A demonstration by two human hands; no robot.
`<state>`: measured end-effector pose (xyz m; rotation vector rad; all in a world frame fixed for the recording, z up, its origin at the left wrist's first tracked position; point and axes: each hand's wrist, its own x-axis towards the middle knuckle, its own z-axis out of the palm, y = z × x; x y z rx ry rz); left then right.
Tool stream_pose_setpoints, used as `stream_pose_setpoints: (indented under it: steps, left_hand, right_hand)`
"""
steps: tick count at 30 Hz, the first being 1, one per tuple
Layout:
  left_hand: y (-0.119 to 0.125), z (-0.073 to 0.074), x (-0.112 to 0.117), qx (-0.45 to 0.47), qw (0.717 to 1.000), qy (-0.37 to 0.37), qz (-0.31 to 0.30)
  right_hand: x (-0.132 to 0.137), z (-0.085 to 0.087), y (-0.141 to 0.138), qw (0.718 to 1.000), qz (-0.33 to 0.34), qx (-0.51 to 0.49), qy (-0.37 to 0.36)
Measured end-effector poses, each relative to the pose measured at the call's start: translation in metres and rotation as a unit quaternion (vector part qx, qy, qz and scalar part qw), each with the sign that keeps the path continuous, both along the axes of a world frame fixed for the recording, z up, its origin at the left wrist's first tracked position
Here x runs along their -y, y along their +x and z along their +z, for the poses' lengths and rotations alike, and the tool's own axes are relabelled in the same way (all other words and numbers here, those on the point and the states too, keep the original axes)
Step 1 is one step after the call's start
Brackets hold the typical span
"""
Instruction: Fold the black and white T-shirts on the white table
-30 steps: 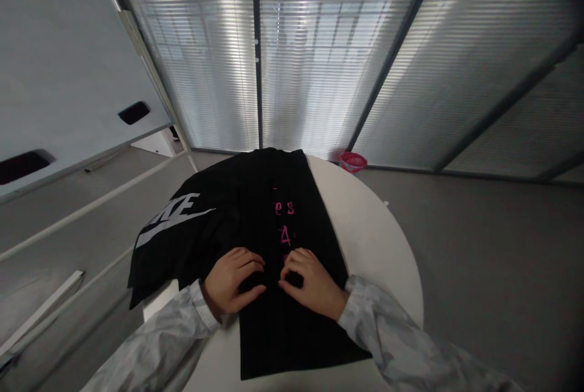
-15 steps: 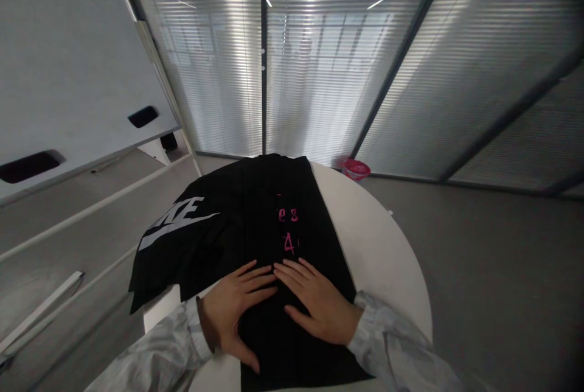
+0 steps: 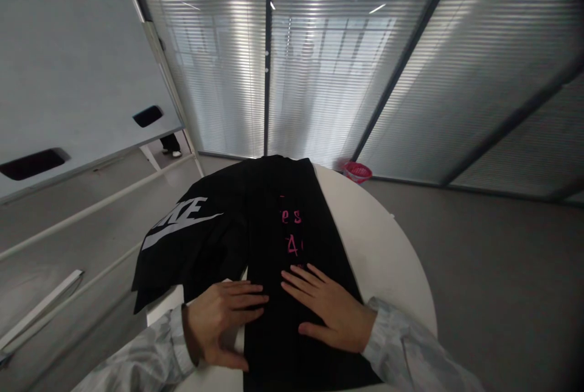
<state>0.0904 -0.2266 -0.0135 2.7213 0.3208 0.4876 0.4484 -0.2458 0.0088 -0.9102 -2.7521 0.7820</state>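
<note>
A black T-shirt [image 3: 314, 197] lies partly folded on a round white table [image 3: 383, 234]. Pink lettering runs down its long right-hand panel, while a white printed logo shows on the part draped over the table's left edge. My left hand [image 3: 223, 322] rests with fingers outstretched across the panel's left edge, its thumb lower down by the same edge. Flat on the cloth, just below the pink letters, lies my right hand [image 3: 331, 310], fingers spread. Neither hand grips the fabric.
At the left stands a whiteboard [image 3: 73, 63] on a white frame with rails [image 3: 95, 203]. A red wastebasket [image 3: 357, 171] is on the floor behind the table, near glass partitions with blinds [image 3: 328, 75]. A person's dark-clad leg [image 3: 170, 142] shows beneath the board.
My left hand has slid left and down, apart from the right one. My right hand has shifted slightly right. A bare strip of table now shows beside my left fingers.
</note>
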Motion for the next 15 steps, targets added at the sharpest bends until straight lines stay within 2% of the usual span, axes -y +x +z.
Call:
stream_pose_setpoints:
  steps: [4,6,12,15]
  left_hand:
    - [0.005,0.01,0.001,-0.016,0.999,-0.016,-0.027]
    - [0.006,0.01,0.001,-0.031,0.999,-0.015,-0.041]
    - [0.009,-0.01,0.007,0.009,0.999,0.036,-0.024]
    - [0.015,-0.014,0.012,0.024,0.998,0.051,-0.026]
  right_hand:
    - [0.002,0.005,0.004,1.0,0.01,0.008,-0.016]
    - [0.004,0.005,0.006,1.0,0.011,0.01,-0.019]
    - [0.01,-0.003,0.013,1.0,-0.007,-0.009,-0.003]
    - [0.013,-0.009,0.02,0.999,-0.023,-0.025,0.01]
